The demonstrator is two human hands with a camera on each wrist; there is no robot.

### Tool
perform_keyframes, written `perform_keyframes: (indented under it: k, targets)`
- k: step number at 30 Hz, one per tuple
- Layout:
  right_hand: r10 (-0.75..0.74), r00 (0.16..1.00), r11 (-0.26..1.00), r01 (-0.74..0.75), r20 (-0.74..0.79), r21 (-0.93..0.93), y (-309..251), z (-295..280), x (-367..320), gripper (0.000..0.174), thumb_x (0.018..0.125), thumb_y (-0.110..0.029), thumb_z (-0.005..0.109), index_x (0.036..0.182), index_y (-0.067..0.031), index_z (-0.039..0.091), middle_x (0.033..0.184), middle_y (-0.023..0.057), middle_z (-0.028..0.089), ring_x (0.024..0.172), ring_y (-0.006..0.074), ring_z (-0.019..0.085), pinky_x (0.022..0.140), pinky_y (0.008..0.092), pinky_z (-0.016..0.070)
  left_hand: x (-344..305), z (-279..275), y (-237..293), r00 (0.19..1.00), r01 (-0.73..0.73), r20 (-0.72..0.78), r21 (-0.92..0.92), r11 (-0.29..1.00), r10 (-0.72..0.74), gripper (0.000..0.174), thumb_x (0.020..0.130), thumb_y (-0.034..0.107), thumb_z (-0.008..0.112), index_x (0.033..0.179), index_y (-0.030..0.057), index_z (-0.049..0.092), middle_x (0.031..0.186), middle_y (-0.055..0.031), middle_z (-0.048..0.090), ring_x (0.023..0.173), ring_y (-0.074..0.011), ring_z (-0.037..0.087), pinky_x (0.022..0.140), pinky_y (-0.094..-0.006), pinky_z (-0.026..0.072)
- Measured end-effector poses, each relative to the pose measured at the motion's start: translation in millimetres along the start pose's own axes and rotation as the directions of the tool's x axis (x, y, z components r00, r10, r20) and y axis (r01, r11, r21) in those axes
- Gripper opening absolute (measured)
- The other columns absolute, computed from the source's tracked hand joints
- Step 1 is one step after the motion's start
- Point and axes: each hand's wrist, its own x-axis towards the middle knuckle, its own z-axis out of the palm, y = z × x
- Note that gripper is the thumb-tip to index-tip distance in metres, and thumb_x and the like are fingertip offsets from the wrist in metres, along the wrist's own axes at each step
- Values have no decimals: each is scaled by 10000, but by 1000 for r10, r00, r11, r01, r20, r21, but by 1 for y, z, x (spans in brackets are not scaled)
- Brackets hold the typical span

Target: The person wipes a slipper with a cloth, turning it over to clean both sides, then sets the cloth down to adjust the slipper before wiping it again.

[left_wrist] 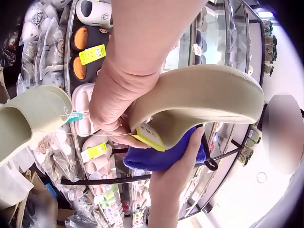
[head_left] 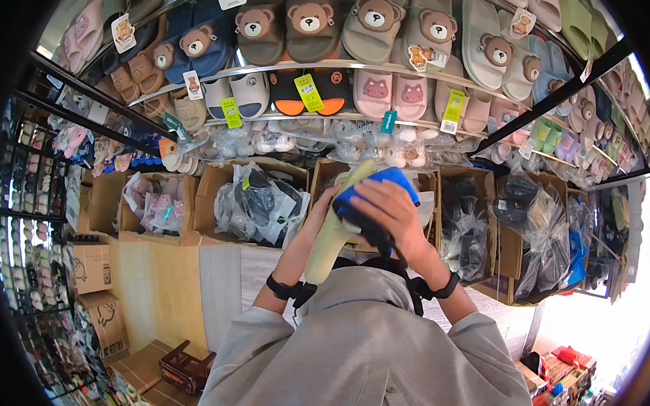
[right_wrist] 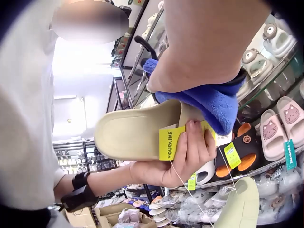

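Observation:
My left hand [head_left: 319, 211] grips a pale olive slide slipper [left_wrist: 209, 90], its fingers over a yellow tag [right_wrist: 170, 145] at the strap. The slipper's plain footbed [right_wrist: 133, 135] shows in the right wrist view. Over the strap end, my right hand [head_left: 386, 209] holds a fluffy blue cloth [right_wrist: 211, 102] with black edging and a black loop [left_wrist: 211, 164] against the slipper. A matching slipper [left_wrist: 35, 118] hangs from the tag by a thin string.
Ahead, shelves carry bear-face slides [head_left: 376, 20] and pink cat slides [head_left: 391, 95]. Below them stand open cardboard boxes [head_left: 202, 198] with bagged footwear [head_left: 263, 204]. More cartons [head_left: 91, 267] and a brown stool [head_left: 186, 367] are at the lower left.

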Motion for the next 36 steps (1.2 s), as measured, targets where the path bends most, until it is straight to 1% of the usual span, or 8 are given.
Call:
perform_keyframes:
  k: [12, 19, 23, 25, 28, 32, 35, 36]
  targets:
    - [-228, 971, 974, 227, 76, 17, -36, 7, 3, 623, 904, -400, 766, 1440, -97, 666, 1479, 117, 642, 1388, 314, 597, 1185, 488, 424, 9, -4, 5, 997, 64, 22, 125, 990, -68, 509, 1049, 520, 582, 1290, 87, 698, 1148, -63, 752, 991, -204, 735, 883, -380, 619]
    - [30, 1000, 1000, -30, -4, 7, 3, -2, 4, 673, 845, -363, 840, 1434, -90, 661, 1498, 144, 621, 1389, 357, 575, 1190, 528, 417, -4, 36, -7, 975, -21, -219, 72, 997, 36, 513, 1042, 549, 581, 1306, 121, 687, 1135, -58, 746, 974, -195, 723, 864, -362, 612]
    - [-16, 999, 999, 17, 34, -38, -13, -1, 8, 671, 857, -384, 807, 1442, -92, 658, 1495, 130, 623, 1383, 352, 575, 1182, 531, 417, 1, -4, -6, 992, 43, -119, 40, 998, -38, 499, 1051, 534, 585, 1309, 118, 682, 1162, -60, 729, 1030, -178, 710, 900, -357, 606]
    - [-83, 994, 996, 84, 75, -2, -27, 3, 8, 644, 879, -373, 782, 1451, -104, 656, 1492, 124, 627, 1398, 344, 572, 1184, 525, 415, -35, 59, -16, 908, -303, -83, 547, 781, 411, 508, 1051, 546, 582, 1306, 118, 680, 1166, -64, 723, 1021, -172, 702, 878, -349, 603]
    - [-226, 963, 974, 220, 145, 56, -42, 8, 5, 612, 907, -343, 720, 1467, -107, 643, 1511, 128, 617, 1419, 316, 571, 1200, 486, 406, -26, 66, -18, 788, -344, 8, 834, 431, 615, 472, 1045, 426, 587, 1388, 102, 565, 1262, -86, 637, 1099, -184, 642, 954, -330, 548]
    - [-294, 938, 956, 284, 183, 77, -36, 6, 3, 614, 911, -334, 696, 1482, -115, 632, 1514, 124, 617, 1420, 294, 574, 1218, 468, 395, -42, 89, 0, 918, 70, -362, 549, 833, 161, 619, 1066, 148, 607, 1631, 121, 356, 1524, -132, 502, 1371, -214, 546, 1160, -349, 474]
    - [-192, 972, 979, 179, 136, 101, -16, 3, 4, 631, 903, -367, 740, 1474, -119, 640, 1512, 119, 623, 1435, 305, 566, 1222, 496, 388, -11, 37, 1, 973, 48, -230, 251, 967, 12, 548, 1021, 591, 629, 1226, 88, 701, 1064, -72, 751, 899, -174, 731, 805, -343, 617]
    - [-149, 984, 983, 136, 98, 125, -9, 1, 6, 639, 896, -378, 759, 1468, -117, 646, 1509, 120, 627, 1436, 314, 566, 1220, 509, 388, 4, 0, 3, 988, 140, -80, 61, 988, -135, 561, 1022, 583, 629, 1291, 93, 688, 1113, -79, 755, 944, -189, 746, 839, -370, 633]
